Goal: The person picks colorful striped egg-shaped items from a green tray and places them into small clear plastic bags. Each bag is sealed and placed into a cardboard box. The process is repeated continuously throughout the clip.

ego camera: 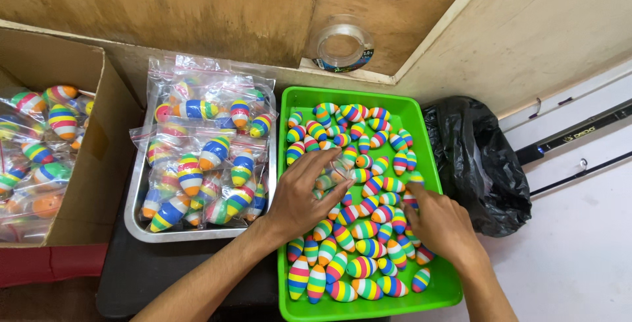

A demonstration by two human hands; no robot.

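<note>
Both hands spread among striped floats [368, 248] in green tray [284, 164], left hand [304, 197] on clear bag [332, 176], right hand [440, 224] gripping nothing

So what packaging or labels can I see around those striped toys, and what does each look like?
Clear zip bags: piled in the metal tray, left of the green tray; red-lined tops, striped egg-shaped toys inside.
Cardboard box: far left, brown, holding more bagged toys.
Black plastic bag: right of the green tray, crumpled.
Spool: on the ledge above, clear, round, dark label band.
</note>
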